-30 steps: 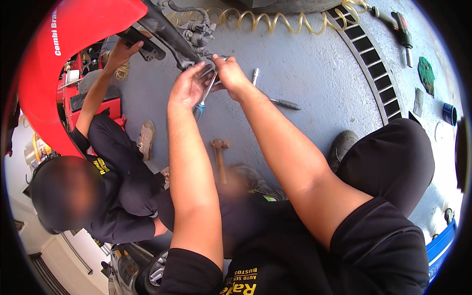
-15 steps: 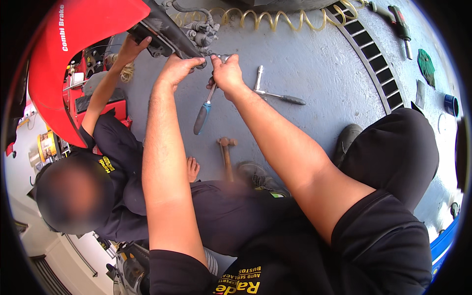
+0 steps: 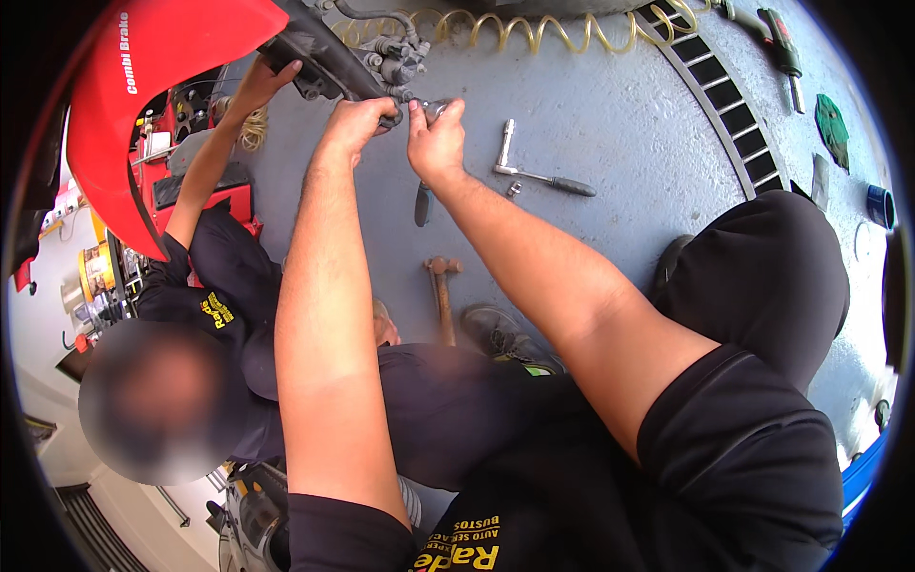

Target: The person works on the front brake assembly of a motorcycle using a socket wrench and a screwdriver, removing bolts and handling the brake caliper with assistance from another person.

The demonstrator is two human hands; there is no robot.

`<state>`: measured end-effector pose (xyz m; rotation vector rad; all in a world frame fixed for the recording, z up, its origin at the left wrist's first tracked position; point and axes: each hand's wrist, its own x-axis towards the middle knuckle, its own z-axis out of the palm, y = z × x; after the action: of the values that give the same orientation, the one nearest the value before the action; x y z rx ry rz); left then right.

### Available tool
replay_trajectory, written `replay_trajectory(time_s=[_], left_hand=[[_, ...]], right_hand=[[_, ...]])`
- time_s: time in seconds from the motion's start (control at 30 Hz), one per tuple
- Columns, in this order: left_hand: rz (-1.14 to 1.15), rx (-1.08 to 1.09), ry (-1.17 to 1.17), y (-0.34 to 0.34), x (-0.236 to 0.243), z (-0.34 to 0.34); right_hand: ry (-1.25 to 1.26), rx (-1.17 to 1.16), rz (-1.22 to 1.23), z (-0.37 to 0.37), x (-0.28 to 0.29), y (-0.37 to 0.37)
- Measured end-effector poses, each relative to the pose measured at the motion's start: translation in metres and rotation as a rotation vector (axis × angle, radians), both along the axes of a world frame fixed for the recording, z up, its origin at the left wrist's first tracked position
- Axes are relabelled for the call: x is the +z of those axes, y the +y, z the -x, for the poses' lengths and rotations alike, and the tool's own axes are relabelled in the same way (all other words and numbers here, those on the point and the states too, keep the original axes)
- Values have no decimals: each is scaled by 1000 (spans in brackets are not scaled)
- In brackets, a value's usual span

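My left hand is closed around the lower end of a black fork tube. Just to its right, my right hand grips a ratchet wrench, thumb up by its metal head, which meets the fitting at the tube's end. The ratchet's grey-and-blue handle points down toward me, partly hidden behind my wrist. Beyond my hands sits a grey brake caliper with a hose. A co-worker's hand holds the tube farther up on the left.
On the grey floor lie a socket handle with an extension, a small socket and a hammer. A red fairing hangs at upper left. Coiled air hose, a floor grate and an impact tool lie farther off.
The ratchet's handle has swung to the right, toward my right wrist, and shows less. My right hand has turned slightly with it; my left hand still grips the tube.
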<state>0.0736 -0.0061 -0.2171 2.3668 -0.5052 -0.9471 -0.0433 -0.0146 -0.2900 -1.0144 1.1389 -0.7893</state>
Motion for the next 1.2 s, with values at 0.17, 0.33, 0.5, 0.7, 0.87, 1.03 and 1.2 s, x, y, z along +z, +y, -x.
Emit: replay_trajectory(time_s=[0.17,0.33,0.5,0.7,0.87,1.03,1.2], left_hand=[[134,-161,163,32,9,-8],[-406,-318,198,105,-7,-2],[-390,-387,301,125,-24,11],[-301,-491,332,110,-77,20],[-342,-548,296,102,-65,10],[-412,-571,380,72,-24,-18],[-66,-716,17,25,53,-47]], right_hand=[[-2,-40,-37,-8,-5,4],[-98,-25,-238,-10,-23,-12],[-356,-23,-536,-6,-7,-13],[-370,-2,-509,-6,-10,-7],[-368,-35,-347,-1,-50,55],[-166,34,-376,-11,-66,88],[-245,2,-545,-26,-53,90]])
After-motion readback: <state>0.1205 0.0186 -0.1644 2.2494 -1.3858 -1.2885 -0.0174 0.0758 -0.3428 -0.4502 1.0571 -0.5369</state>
